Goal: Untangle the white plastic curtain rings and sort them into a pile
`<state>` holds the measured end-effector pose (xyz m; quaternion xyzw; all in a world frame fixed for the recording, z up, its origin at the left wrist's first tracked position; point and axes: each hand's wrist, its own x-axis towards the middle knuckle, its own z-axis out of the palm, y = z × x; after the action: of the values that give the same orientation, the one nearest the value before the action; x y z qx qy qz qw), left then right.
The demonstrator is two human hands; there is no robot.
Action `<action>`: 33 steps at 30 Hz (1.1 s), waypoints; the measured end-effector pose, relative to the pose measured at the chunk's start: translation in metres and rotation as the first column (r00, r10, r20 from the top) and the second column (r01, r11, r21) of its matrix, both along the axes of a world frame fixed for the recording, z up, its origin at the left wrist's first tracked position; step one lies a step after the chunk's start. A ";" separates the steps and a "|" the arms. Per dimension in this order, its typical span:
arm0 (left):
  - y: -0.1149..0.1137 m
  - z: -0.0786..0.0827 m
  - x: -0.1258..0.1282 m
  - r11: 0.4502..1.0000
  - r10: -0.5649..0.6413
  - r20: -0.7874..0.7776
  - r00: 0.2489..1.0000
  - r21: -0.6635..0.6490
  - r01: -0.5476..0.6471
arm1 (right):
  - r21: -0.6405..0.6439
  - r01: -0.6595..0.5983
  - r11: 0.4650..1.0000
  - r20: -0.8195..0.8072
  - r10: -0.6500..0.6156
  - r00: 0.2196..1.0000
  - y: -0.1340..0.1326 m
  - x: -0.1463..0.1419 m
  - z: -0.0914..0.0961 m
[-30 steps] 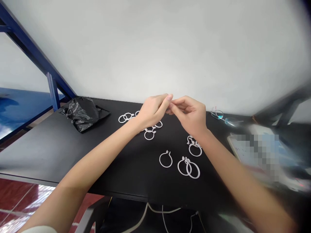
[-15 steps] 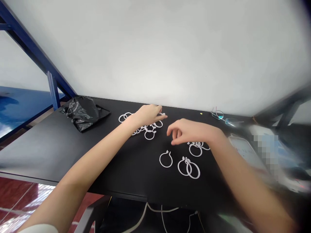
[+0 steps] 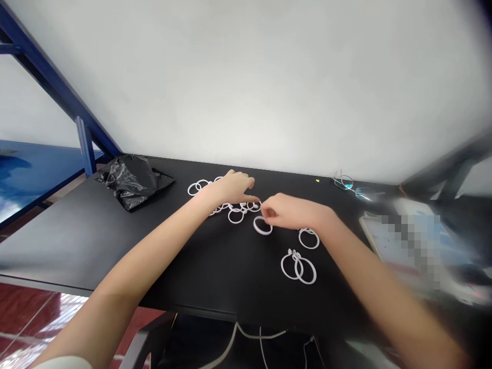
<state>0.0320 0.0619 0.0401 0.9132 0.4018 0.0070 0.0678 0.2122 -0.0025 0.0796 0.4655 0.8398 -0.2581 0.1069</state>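
My right hand (image 3: pixel 289 211) is closed in a pinch at the top of a white plastic ring (image 3: pixel 263 233), which hangs at its fingertips just over the black desk. My left hand (image 3: pixel 235 187) reaches over a group of similar white rings (image 3: pixel 235 222), thumb and fingers apart. Its thumb is close to a ring at the right side of that group, though I cannot tell if they touch. Nearer to me lie two overlapping white rings (image 3: pixel 306 283) with small knobbed ends. Another ring (image 3: pixel 309 248) sits under my right wrist, which partly covers it.
A crumpled black plastic bag (image 3: pixel 132 182) lies at the desk's back left. Eyeglasses (image 3: pixel 345 182) rest by the wall at the back right, near a pale flat case (image 3: pixel 378 236). Cables (image 3: pixel 261 336) hang below the front edge, beside a grey chair arm (image 3: pixel 140 341).
My right hand has pinched the single ring that lay in front and lifted it away from me, toward the group. My left hand has shifted slightly, its thumb now lower.
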 end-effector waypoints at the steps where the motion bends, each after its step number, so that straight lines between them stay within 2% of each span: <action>1: -0.002 0.004 0.000 0.999 0.002 0.072 0.997 0.039 -0.005 | 0.038 0.051 0.998 -0.053 -0.049 0.997 0.004 0.007 0.003; 3: -0.009 0.015 0.003 0.996 -0.010 0.261 0.965 0.088 -0.014 | 0.123 0.162 0.979 -0.189 -0.137 0.972 0.010 0.018 0.009; 5: -0.020 0.025 0.008 0.997 -0.047 0.442 0.896 0.081 0.012 | 0.207 0.274 0.939 -0.324 -0.198 0.925 0.014 0.024 0.013; 7: -0.030 0.031 0.014 0.994 -0.096 0.532 0.841 0.099 0.051 | 0.267 0.353 0.897 -0.440 -0.213 0.873 0.016 0.025 0.013; 10: -0.039 0.030 0.022 0.980 -0.110 0.549 0.828 0.198 -0.002 | 0.288 0.410 0.865 -0.586 -0.179 0.790 0.016 0.017 0.008; 13: -0.037 0.021 0.024 0.955 -0.085 0.582 0.809 0.279 -0.101 | 0.301 0.468 0.831 -0.731 -0.114 0.672 0.012 0.004 0.001; 16: -0.030 0.016 0.020 0.942 -0.116 0.711 0.694 0.301 -0.151 | 0.347 0.515 0.784 -0.834 0.006 0.552 0.007 -0.008 -0.006; 18: -0.027 0.015 0.018 0.958 -0.119 0.798 0.591 0.249 -0.143 | 0.451 0.524 0.723 -0.821 0.106 0.561 0.004 -0.012 -0.011; 21: -0.029 0.018 0.019 0.988 -0.082 0.858 0.508 0.137 -0.072 | 0.629 0.496 0.598 -0.702 0.163 0.694 0.005 -0.012 -0.020; 23: -0.033 0.020 0.021 0.996 -0.065 0.865 0.498 0.088 -0.022 | 0.696 0.471 0.542 -0.640 0.170 0.750 0.007 -0.009 -0.027; 26: -0.039 0.023 0.025 0.997 -0.071 0.845 0.530 0.077 0.011 | 0.725 0.497 0.477 -0.642 0.206 0.738 0.010 -0.006 -0.040; 28: -0.042 0.023 0.026 0.996 -0.069 0.825 0.561 0.086 -0.004 | 0.704 0.538 0.464 -0.673 0.190 0.715 0.011 -0.005 -0.047; 33: -0.041 0.018 0.027 0.997 -0.033 0.818 0.574 0.066 -0.037 | 0.622 0.584 0.521 -0.736 0.136 0.663 0.011 -0.007 -0.058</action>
<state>0.0587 0.0210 0.0583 0.8083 0.3256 0.4431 0.2108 0.2055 0.0088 0.0217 0.4352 0.7524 -0.0032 -0.4944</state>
